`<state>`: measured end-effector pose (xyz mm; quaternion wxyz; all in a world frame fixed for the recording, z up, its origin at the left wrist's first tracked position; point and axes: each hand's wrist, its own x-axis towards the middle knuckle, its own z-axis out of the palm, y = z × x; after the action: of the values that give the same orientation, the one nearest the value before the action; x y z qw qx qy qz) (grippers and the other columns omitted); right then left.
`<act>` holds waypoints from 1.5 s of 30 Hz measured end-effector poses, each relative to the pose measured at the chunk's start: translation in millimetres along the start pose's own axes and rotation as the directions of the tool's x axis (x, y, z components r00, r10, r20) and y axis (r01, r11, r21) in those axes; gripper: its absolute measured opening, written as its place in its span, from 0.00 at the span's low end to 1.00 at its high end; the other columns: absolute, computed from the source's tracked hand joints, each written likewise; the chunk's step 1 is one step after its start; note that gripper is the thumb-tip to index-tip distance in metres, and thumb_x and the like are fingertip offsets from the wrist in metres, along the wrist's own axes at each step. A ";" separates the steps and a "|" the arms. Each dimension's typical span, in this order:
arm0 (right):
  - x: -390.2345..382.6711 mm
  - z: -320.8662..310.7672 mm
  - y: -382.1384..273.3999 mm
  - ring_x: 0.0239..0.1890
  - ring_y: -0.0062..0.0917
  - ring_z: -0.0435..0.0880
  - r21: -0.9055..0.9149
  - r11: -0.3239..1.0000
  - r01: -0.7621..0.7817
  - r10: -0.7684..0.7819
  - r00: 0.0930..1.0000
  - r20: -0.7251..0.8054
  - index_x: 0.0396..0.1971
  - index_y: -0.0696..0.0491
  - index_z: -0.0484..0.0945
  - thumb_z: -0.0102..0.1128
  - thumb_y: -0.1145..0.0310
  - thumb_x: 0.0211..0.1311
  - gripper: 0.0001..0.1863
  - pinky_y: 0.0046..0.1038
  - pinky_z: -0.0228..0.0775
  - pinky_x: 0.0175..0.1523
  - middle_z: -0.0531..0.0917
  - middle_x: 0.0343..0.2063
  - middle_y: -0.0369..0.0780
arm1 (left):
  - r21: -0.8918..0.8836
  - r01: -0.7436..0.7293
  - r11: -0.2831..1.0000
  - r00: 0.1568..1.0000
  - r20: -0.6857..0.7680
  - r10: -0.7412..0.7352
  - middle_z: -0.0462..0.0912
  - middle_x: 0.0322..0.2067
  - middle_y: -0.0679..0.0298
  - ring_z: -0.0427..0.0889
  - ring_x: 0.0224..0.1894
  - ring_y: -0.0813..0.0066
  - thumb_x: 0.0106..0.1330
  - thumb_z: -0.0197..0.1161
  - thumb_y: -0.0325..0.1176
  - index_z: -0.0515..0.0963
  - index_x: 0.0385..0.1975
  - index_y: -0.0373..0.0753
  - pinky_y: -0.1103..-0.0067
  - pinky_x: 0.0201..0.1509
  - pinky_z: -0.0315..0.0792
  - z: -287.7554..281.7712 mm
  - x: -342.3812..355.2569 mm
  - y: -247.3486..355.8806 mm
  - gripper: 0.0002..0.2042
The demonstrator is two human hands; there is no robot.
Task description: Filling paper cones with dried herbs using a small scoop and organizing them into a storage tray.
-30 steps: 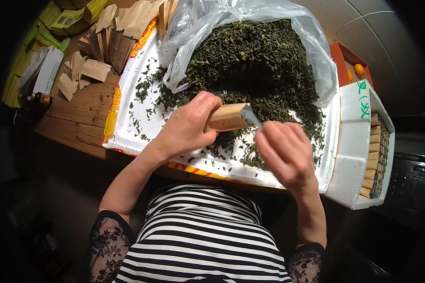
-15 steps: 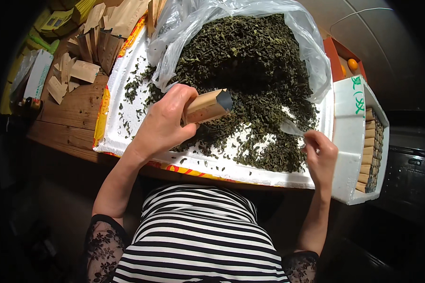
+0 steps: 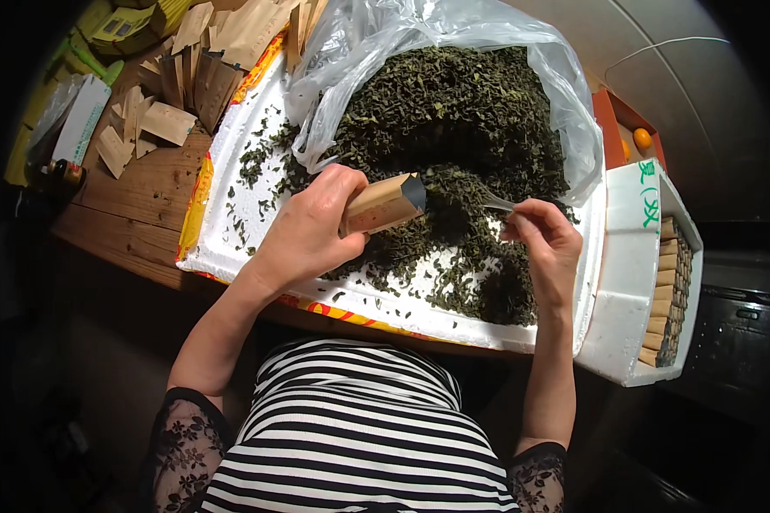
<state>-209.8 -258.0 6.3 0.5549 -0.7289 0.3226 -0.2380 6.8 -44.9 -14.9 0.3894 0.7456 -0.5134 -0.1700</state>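
Flat paper pouches [image 3: 167, 122], oranges [image 3: 642, 138]

Tan paper pouch [image 3: 383, 205] in left grip [image 3: 312, 229]; flat pouches [image 3: 167, 103] upper left; filled ones [image 3: 669, 291] boxed right.

Single view from a head-worn fisheye camera, looking steeply down and slightly forward from close range. The wearer's striped torso [image 3: 351, 427] fills the lower centre of the frame; both forearms enter from the lower edge. The white foam tray [image 3: 231, 171] occupies the centre, and straight edges bow toward the dark circular rim. No second view is shown.
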 end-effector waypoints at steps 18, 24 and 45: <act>-22.1 35.2 -67.1 0.35 0.30 0.84 -0.564 0.164 0.809 -0.716 0.491 0.496 0.36 0.62 0.80 0.66 0.80 0.51 0.11 0.32 0.75 0.39 0.82 0.35 0.45 | -0.067 -0.031 0.997 0.999 -0.033 0.029 0.74 0.39 0.57 0.78 0.37 0.61 0.50 0.66 0.23 0.70 0.47 0.34 0.73 0.42 0.75 13.9 -1.9 0.8 0.22; -44.2 -5.5 -44.1 0.34 0.24 0.84 -0.346 0.873 0.343 -0.303 0.938 0.166 0.41 0.63 0.81 0.61 0.82 0.64 0.07 0.22 0.76 0.37 0.85 0.34 0.42 | -0.131 0.003 0.991 0.998 -0.067 -0.012 0.74 0.39 0.60 0.77 0.36 0.68 0.51 0.67 0.23 0.72 0.45 0.34 0.75 0.42 0.73 -6.6 1.1 3.3 0.20; 8.9 14.7 20.4 0.31 0.22 0.86 -0.118 0.992 0.050 -0.058 0.996 -0.067 0.42 0.61 0.81 0.61 0.74 0.69 0.08 0.21 0.80 0.39 0.86 0.31 0.39 | -0.191 0.067 0.979 0.997 -0.023 -0.073 0.73 0.40 0.66 0.74 0.31 0.79 0.50 0.71 0.23 0.72 0.47 0.38 0.82 0.37 0.72 -6.4 -6.5 2.4 0.23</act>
<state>-197.6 -258.5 -17.4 0.4932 -0.7597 0.3354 -0.2589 6.7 -36.9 -10.0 0.4604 0.7250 -0.4623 -0.2207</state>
